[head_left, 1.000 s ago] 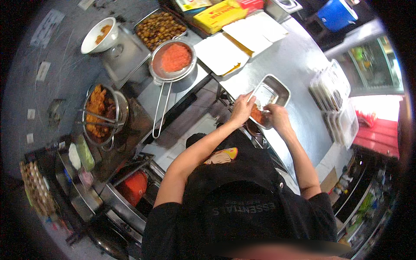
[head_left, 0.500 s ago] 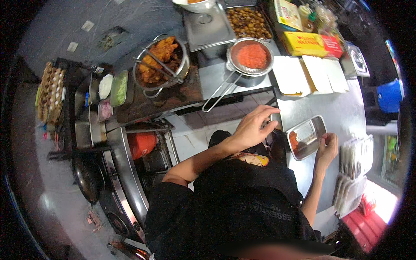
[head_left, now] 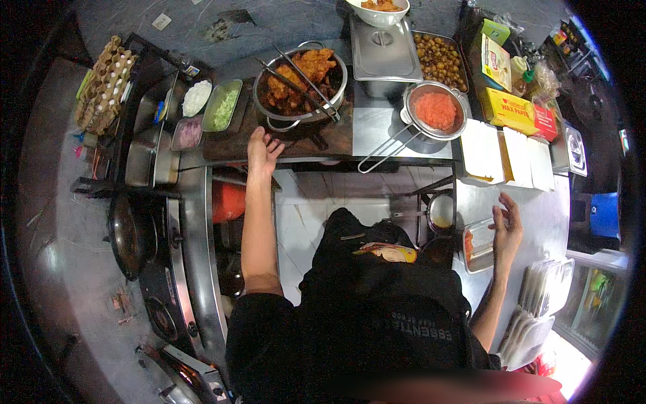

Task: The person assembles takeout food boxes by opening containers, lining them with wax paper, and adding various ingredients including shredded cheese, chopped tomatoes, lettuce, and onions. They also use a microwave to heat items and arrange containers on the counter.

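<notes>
We hold our left hand with fingers loosely spread and nothing in them, at the front edge of the dark board. Just beyond those fingers, slightly right, stands the pot of browned food; whether a fingertip touches its near handle, we cannot tell. Tongs lie across the pot's rim. To the left of the same fingers we have a tub of chopped greens.

Our right hand hangs half open, fingers bent and apart, gripping nothing that we can see. The metal tray, orange food at its left end, sits below and left of those fingers, partly hidden by them. Beyond their tips lie white boxes.
</notes>
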Motion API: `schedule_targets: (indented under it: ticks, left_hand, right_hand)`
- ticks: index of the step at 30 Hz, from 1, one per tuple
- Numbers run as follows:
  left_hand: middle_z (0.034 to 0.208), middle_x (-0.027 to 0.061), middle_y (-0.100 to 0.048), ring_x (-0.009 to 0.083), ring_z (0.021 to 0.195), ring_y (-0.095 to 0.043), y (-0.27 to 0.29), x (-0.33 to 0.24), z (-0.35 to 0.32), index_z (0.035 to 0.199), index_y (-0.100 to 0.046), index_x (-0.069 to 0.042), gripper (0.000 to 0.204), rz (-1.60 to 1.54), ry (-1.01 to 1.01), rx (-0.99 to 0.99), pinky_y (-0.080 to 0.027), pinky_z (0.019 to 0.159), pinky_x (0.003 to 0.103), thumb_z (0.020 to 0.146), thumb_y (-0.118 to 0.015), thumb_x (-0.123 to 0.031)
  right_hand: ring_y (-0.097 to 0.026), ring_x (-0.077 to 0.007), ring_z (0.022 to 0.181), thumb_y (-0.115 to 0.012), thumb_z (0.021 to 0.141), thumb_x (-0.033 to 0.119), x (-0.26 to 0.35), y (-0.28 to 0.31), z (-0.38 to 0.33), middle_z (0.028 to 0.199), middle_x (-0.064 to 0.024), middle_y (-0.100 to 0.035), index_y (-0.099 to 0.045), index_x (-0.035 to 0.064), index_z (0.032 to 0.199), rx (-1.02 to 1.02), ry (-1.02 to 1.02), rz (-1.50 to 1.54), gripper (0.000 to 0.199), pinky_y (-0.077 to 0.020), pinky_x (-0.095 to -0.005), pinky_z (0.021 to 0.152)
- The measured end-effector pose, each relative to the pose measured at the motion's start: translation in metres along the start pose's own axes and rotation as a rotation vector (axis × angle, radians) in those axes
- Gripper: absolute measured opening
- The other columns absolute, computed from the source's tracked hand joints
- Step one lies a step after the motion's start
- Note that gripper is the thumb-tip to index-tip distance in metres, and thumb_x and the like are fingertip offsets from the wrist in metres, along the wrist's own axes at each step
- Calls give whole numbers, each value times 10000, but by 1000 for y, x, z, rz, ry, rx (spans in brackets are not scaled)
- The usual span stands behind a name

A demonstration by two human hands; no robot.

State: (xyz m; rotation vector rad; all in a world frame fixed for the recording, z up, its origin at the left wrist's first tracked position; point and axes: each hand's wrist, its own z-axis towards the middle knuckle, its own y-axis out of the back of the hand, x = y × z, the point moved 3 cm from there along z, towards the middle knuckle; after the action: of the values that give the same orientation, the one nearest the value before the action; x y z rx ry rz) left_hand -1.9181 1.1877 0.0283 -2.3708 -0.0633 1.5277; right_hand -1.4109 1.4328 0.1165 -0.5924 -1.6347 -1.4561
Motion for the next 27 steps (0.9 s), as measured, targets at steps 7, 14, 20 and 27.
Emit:
schedule_targets:
  ticks: [7,14,20,27]
  left_hand:
    - [1141,214,-564,401,961,-612,1,58,95,1209,-479,29,289,-225,312,315,-592,626,409,921,-464,55]
    - [1106,159,-608,312,892,-650,-7,58,107,1165,-540,12,372,177,75,388,-627,709,445,821,-678,-10]
    - [1177,226,-542,377,941,-636,13,77,151,1248,-390,53,402,79,62,246,-633,716,478,926,-550,-127]
    - [1206,224,-539,365,1034,-598,7,55,159,1343,-376,-35,493,-61,125,420,-590,787,537,910,-557,-186]
  right_hand:
    - [-594,-108,901,-590,900,65,30,-50,-20,1122,-48,-626,-610,78,1187,21,-52,104,288,-513,-239,641]
    - [-638,-199,889,-618,868,93,44,-83,-42,1090,-99,-609,-631,91,1123,-28,-61,0,256,-526,-303,700]
    - [-629,-225,823,-617,843,83,58,-120,-51,986,-128,-613,-629,67,1095,10,-31,7,253,-511,-350,733]
    - [-637,-236,844,-619,838,66,58,-116,-72,1038,-143,-607,-624,66,1104,-64,-94,-39,267,-510,-338,749]
